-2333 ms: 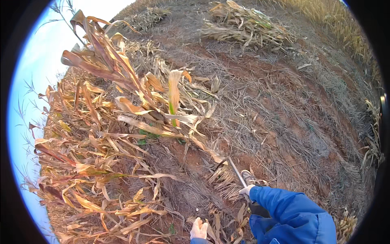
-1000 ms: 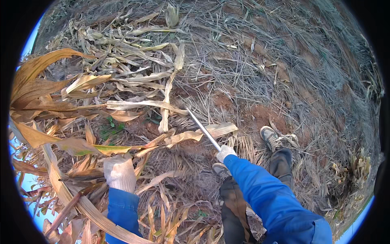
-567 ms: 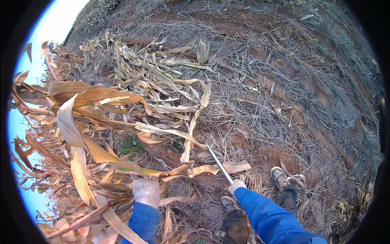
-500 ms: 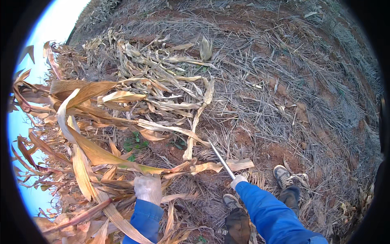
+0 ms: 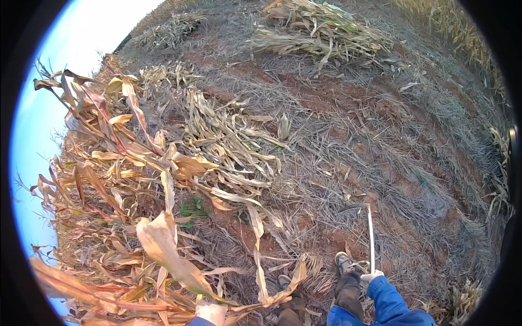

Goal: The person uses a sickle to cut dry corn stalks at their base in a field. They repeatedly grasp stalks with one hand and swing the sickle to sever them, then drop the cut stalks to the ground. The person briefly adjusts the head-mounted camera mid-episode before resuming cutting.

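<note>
My gloved left hand (image 5: 211, 312), at the lower edge, is closed round dry corn stalks (image 5: 274, 298) with long tan leaves. A broad dry leaf (image 5: 166, 247) rises beside that hand. Off to the right, my gloved right hand (image 5: 372, 276) is wrapped round the lower end of a sickle (image 5: 371, 239). Its pale straight handle points away from me, and the thin dark blade curves left from the top over the straw. The sickle is apart from the stalks in my left hand.
Dry corn plants (image 5: 103, 195) stand thick along the left. Cut stalks (image 5: 228, 136) lie ahead of them, and a larger pile (image 5: 326, 35) lies at the far side. My shoes (image 5: 343, 263) rest on reddish soil strewn with straw.
My left hand has moved down toward the lower edge with the stalks. The sickle has swung away to the right and now points up, its curved blade in sight. My view has shifted, showing the far pile.
</note>
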Available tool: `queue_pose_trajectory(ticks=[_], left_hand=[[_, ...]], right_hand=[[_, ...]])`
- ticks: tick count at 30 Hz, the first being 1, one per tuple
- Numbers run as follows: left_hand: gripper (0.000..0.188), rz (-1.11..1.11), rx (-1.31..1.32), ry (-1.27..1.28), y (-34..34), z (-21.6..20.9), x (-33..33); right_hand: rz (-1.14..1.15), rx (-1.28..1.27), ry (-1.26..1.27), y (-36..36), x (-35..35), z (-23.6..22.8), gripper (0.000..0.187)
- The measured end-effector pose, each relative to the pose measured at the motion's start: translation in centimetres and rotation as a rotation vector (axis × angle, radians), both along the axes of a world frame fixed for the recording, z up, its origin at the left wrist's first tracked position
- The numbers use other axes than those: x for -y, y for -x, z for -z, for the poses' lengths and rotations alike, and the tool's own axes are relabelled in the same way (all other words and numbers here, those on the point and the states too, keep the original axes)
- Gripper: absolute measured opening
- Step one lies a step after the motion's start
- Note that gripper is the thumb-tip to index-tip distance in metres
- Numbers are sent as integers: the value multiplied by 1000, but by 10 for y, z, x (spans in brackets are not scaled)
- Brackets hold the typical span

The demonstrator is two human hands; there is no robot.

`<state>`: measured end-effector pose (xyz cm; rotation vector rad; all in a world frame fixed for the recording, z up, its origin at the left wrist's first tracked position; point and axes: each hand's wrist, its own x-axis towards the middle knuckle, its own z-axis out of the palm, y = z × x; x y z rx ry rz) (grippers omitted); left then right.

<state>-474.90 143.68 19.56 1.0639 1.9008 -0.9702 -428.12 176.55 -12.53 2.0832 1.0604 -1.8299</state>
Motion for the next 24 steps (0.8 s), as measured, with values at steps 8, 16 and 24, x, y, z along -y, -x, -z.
queue_pose_trajectory(ticks=[8,16,24], left_hand=[[14,662,-47,-405,-41,-80,-237],[29,915,-298,-154,22,-125,-476],[33,859,-338,-354,167,-96,-533]], right_hand=[[454,-155,-80,-51,-132,-68,19],[509,-94,-119,-110,-146,-107,17],[641,9,10,-72,-138,-103,16]])
